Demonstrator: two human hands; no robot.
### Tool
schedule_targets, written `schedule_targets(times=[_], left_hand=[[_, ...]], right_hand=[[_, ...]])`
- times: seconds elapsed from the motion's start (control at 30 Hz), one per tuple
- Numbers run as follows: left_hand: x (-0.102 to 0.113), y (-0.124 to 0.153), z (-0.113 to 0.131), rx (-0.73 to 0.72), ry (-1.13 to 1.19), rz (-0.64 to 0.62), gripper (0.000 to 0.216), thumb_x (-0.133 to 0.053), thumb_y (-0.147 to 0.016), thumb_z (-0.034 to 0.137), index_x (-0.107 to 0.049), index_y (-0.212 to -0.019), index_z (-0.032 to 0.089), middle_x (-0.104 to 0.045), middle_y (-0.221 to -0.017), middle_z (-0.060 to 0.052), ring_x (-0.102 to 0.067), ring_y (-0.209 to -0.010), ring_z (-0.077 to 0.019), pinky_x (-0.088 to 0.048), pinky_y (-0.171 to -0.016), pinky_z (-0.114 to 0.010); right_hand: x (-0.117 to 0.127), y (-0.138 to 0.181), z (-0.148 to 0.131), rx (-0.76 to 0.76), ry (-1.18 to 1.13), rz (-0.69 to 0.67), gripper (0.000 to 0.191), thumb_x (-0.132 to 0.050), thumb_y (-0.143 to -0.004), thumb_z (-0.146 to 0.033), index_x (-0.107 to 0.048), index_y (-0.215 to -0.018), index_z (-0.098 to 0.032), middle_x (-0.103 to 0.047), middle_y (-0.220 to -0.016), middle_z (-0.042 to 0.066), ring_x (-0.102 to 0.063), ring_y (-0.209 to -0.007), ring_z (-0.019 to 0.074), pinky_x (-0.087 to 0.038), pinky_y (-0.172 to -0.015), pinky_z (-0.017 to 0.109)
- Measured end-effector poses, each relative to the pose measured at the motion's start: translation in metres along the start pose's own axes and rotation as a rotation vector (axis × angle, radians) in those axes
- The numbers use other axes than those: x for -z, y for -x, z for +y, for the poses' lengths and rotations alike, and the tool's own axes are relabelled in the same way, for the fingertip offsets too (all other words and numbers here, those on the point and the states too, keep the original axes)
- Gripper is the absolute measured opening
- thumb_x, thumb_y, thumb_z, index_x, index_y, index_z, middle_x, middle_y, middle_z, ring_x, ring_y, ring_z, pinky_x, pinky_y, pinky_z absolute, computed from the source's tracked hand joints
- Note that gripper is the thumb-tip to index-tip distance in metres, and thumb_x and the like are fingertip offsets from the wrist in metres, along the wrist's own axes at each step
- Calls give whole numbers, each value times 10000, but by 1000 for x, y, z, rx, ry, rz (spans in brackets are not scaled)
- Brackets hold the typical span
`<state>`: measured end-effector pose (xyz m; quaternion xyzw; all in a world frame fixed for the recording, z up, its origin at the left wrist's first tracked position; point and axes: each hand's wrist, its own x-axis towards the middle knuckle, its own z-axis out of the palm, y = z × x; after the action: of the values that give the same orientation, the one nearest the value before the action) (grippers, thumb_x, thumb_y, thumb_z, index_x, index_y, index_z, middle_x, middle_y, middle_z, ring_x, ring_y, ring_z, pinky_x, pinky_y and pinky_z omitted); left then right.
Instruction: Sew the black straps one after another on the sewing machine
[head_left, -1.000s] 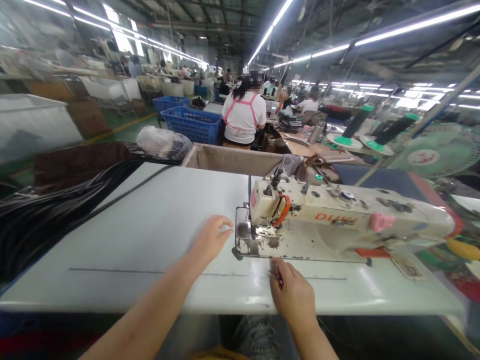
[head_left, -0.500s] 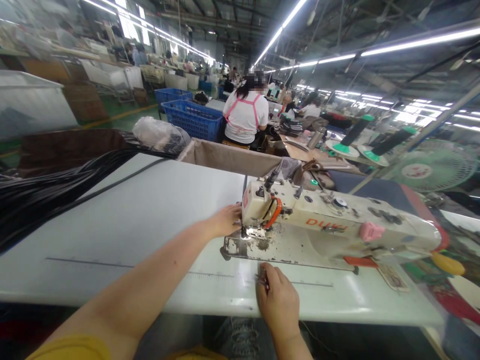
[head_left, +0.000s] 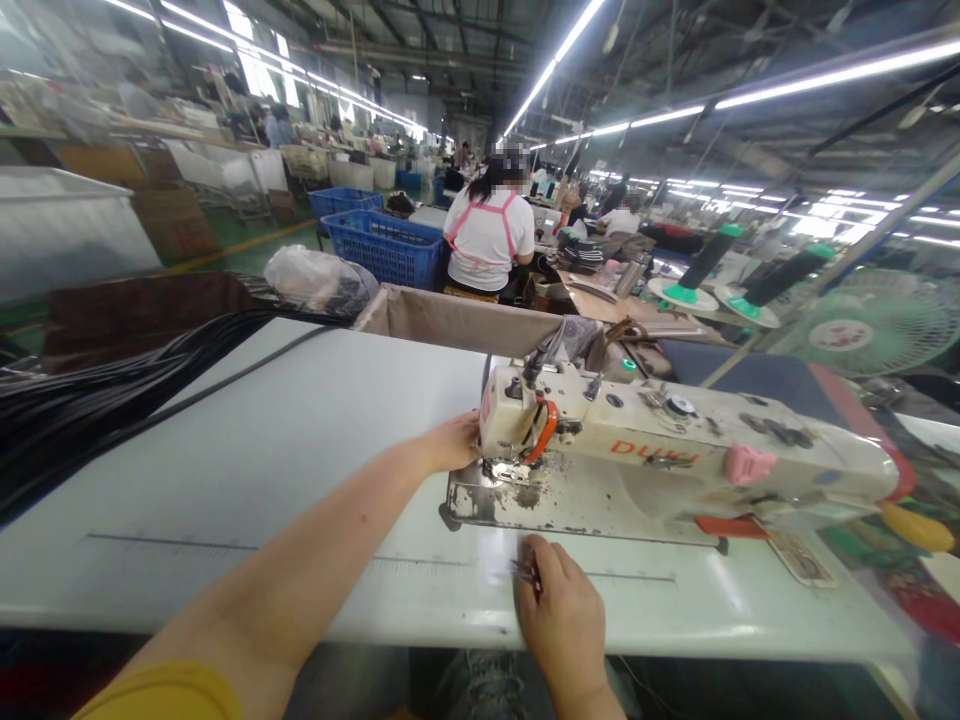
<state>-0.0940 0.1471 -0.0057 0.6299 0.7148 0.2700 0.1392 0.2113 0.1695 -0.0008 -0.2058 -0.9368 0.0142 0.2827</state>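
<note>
A cream industrial sewing machine (head_left: 675,450) lies along the white table (head_left: 285,460), its needle end facing left. My left hand (head_left: 450,442) reaches to the needle end and touches the machine head beside the presser foot (head_left: 504,470). Whether its fingers hold anything is hidden behind the head. My right hand (head_left: 559,615) rests on the table's near edge in front of the machine bed, closed on small thread snips (head_left: 526,573) with a reddish handle.
A thick bundle of black straps (head_left: 90,400) lies across the table's left side. A tan fabric bin (head_left: 457,318) and a plastic bag (head_left: 319,280) stand behind the table. A person in a white shirt and pink apron straps (head_left: 489,235) sits beyond, near blue crates (head_left: 382,245). A green fan (head_left: 877,325) is at right.
My left hand moved from the open table to the right, up against the needle end of the machine. My right hand stayed at the near edge with the snips. The view shifted slightly.
</note>
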Motion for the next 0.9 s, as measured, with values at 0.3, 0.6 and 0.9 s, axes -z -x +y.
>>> schedule_targets(times=[0.3,0.6,0.9], left_hand=[[-4,-1,-10,13,61,38,633,-709,-884,255,-538,-1492,215,-597,-1511,-79,-560,-1395,-276,-422,-1219,-384],[0,7,-11,-14,98,67,328,-739,-878,255,-752,-1202,208,-676,-1393,-87,-652,-1261,-273,-502,-1136,-369],[7,16,-1,-22,39,97,247,-691,-913,284,-774,-1138,225,-686,-1351,-74,-645,-1233,-252,-504,-1122,-374]], right_hand=[[-2,1,1,-5,21,-12,305,-507,-814,-80,-586,-1066,-232,-651,-792,-9,-602,-674,202,-388,-654,310],[-7,6,3,-29,9,-19,323,-513,-821,-82,-588,-1095,-234,-651,-806,-3,-589,-701,203,-378,-673,311],[-7,7,2,-52,-2,-42,337,-523,-820,-80,-596,-1110,-237,-661,-830,8,-587,-729,205,-383,-686,312]])
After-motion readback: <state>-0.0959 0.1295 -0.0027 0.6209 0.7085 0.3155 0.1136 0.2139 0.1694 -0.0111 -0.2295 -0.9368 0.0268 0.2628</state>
